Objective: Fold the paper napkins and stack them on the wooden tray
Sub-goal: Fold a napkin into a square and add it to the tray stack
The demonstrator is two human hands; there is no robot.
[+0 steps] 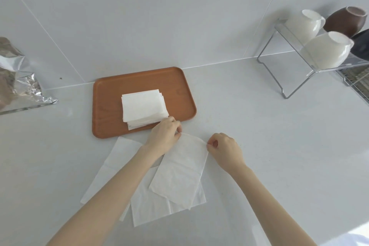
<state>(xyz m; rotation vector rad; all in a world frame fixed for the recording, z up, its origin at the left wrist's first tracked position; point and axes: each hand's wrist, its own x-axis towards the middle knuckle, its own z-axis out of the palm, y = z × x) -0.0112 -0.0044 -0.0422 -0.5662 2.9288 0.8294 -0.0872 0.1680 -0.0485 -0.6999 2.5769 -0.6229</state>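
Head cam: left hand [164, 136] and right hand [224, 151] each pinch a far corner of the half-folded napkin [179, 171], likely aligning edges before folding toward the tray [107, 106] stack [143, 108].

We are finding the foil bag [18, 78] and the black cup [362, 46] cut off by the frame edges. The left forearm [111, 187] is hiding part of the flat napkins [111, 168]; their count is staying unclear.
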